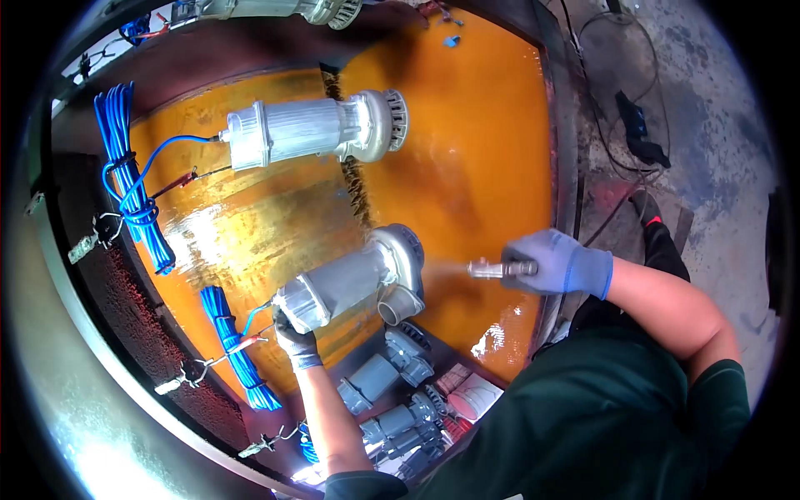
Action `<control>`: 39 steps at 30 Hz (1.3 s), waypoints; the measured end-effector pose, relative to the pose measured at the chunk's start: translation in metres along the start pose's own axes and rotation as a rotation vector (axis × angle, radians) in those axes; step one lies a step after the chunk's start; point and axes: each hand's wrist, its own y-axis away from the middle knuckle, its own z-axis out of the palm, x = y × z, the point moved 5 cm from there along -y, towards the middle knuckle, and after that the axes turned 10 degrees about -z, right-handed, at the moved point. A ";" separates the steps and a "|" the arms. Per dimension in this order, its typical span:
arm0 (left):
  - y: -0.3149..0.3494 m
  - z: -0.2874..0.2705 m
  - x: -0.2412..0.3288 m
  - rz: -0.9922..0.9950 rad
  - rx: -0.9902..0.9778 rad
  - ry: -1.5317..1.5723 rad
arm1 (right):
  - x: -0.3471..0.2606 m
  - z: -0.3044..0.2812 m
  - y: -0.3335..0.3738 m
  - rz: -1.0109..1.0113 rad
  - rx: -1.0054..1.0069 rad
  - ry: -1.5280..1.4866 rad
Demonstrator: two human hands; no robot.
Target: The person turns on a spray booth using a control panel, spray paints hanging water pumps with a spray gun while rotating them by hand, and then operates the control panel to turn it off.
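in the head view, my right hand (550, 260), in a blue-grey glove, is wrapped round the handle of a metal spray gun (492, 269), fingers closed on it. its nozzle faces left, and a faint mist hangs between it and the rounded end of the grey pump (337, 285), which lies slantwise over the orange sheet (492, 108), its open round outlet facing my body. my left hand (297, 343), gloved too, touches the pump's far-left end from below; my fingertips are partly hidden there, so i cannot tell how tightly they close. just beside that hand, a blue cable runs from the pump to a tied blue bundle (233, 348), next to a wire hook. farther from me, a shinier silver pump (300, 132) lies nearly level, well apart from both hands, with a larger blue coil (133, 179) at its left. past my left wrist, nearer my body, are more grey pumps (373, 382), with a pinkish bucket (475, 400) to their right.
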 end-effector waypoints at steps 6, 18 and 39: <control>0.010 -0.017 -0.011 -0.131 0.112 0.054 | 0.001 -0.042 -0.004 -0.045 0.406 0.062; 0.073 -0.008 -0.017 0.094 0.591 0.127 | -0.051 0.018 0.003 -0.254 -0.054 0.122; 0.041 -0.018 0.004 -0.070 0.534 -0.320 | 0.203 0.123 -0.012 0.201 0.424 -1.044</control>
